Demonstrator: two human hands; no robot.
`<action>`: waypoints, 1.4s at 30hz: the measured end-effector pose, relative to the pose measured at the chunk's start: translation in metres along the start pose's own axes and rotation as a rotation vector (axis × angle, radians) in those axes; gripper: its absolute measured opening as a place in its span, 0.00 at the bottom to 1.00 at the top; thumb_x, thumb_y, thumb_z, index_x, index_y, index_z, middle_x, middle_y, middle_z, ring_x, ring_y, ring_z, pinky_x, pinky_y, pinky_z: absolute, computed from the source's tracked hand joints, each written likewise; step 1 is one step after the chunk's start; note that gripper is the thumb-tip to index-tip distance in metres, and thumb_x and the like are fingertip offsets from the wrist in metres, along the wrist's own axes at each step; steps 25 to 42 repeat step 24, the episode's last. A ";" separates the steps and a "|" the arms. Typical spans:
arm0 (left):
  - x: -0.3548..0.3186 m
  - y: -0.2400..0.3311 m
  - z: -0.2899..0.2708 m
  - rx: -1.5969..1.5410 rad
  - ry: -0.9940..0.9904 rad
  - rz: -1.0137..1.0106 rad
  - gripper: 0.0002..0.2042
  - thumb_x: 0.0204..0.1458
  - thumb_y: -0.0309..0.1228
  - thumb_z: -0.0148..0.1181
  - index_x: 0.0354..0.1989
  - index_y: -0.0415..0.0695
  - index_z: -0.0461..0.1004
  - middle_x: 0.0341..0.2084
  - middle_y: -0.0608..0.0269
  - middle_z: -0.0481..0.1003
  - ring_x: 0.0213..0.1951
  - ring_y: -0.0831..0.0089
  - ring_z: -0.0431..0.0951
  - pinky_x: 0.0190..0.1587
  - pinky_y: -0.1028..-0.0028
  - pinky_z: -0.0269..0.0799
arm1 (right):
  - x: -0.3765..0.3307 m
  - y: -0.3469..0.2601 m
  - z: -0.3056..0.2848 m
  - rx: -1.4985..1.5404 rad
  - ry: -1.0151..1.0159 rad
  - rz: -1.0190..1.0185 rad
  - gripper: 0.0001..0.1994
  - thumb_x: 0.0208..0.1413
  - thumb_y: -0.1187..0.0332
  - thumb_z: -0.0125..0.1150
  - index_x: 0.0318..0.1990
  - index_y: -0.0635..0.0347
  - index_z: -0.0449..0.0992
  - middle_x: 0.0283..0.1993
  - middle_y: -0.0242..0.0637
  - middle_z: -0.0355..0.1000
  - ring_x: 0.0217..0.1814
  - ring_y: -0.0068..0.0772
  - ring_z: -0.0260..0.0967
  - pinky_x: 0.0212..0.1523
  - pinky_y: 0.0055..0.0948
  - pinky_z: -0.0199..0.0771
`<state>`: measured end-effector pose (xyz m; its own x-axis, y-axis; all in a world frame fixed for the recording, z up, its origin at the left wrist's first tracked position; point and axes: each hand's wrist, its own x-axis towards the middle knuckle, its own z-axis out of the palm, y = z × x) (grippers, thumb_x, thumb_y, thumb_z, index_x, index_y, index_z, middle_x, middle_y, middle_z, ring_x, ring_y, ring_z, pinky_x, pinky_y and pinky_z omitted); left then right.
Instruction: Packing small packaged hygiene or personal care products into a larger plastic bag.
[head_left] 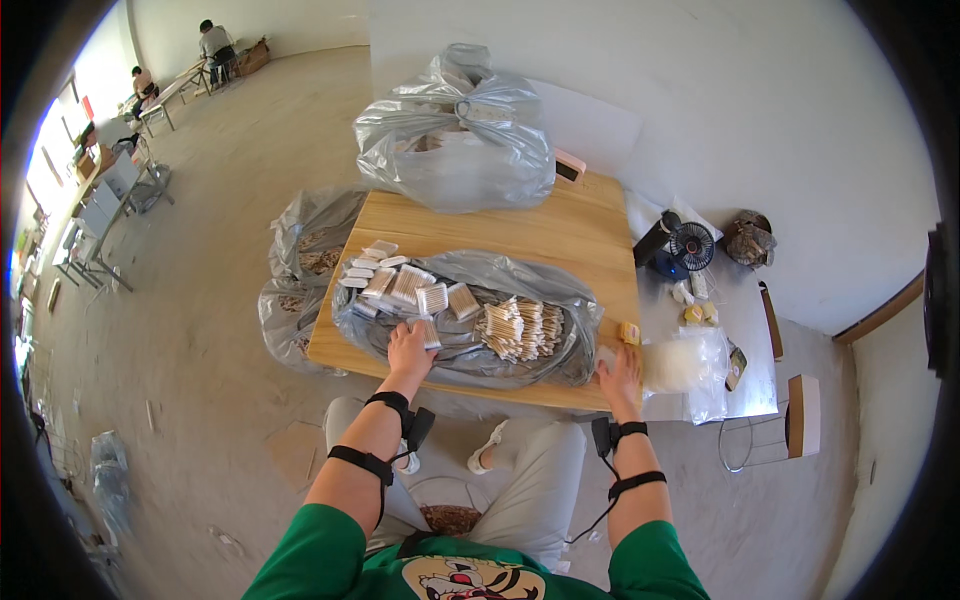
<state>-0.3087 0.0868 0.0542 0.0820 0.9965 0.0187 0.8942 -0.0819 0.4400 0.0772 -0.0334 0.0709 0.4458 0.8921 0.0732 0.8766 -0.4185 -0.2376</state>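
My left hand [410,350] rests on a small clear packet of cotton swabs [430,334] at the near left of a flattened grey plastic bag [570,300] on the wooden table [540,225]. Several filled packets [405,283] lie just beyond it, and a heap of loose wooden-stick swabs [522,326] sits in the bag's middle. My right hand [620,378] lies flat at the table's near right corner, beside the bag's edge and a pile of clear empty bags [685,365]. It holds nothing that I can see.
A large tied grey bag [455,135] stands at the table's far end. Two more grey bags [300,270] sit on the floor to the left. A small fan [690,245], a yellow tape roll [628,332] and oddments lie on the right. People sit at far tables [180,70].
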 end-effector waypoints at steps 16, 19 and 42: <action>-0.018 0.012 -0.017 -1.663 -0.321 -0.520 0.10 0.47 0.22 0.60 0.37 0.43 0.68 0.28 0.66 0.73 0.28 0.78 0.73 0.32 0.79 0.71 | -0.055 -0.224 0.001 0.665 0.143 -0.617 0.20 0.45 0.77 0.58 0.49 0.57 0.69 0.46 0.47 0.69 0.48 0.50 0.66 0.48 0.39 0.67; -0.032 0.018 -0.034 -1.718 -0.494 -0.485 0.09 0.49 0.24 0.60 0.37 0.43 0.69 0.28 0.68 0.72 0.29 0.79 0.72 0.33 0.80 0.71 | -0.059 -0.229 0.000 0.666 0.124 -0.659 0.16 0.45 0.78 0.58 0.45 0.58 0.72 0.43 0.45 0.71 0.44 0.47 0.69 0.44 0.37 0.70; -0.048 0.026 -0.048 -1.596 -0.557 -0.376 0.13 0.50 0.30 0.62 0.41 0.42 0.68 0.32 0.69 0.72 0.32 0.77 0.73 0.37 0.79 0.71 | -0.065 -0.223 -0.002 0.779 -0.034 -0.538 0.10 0.49 0.74 0.59 0.40 0.59 0.75 0.38 0.43 0.73 0.41 0.45 0.71 0.41 0.35 0.71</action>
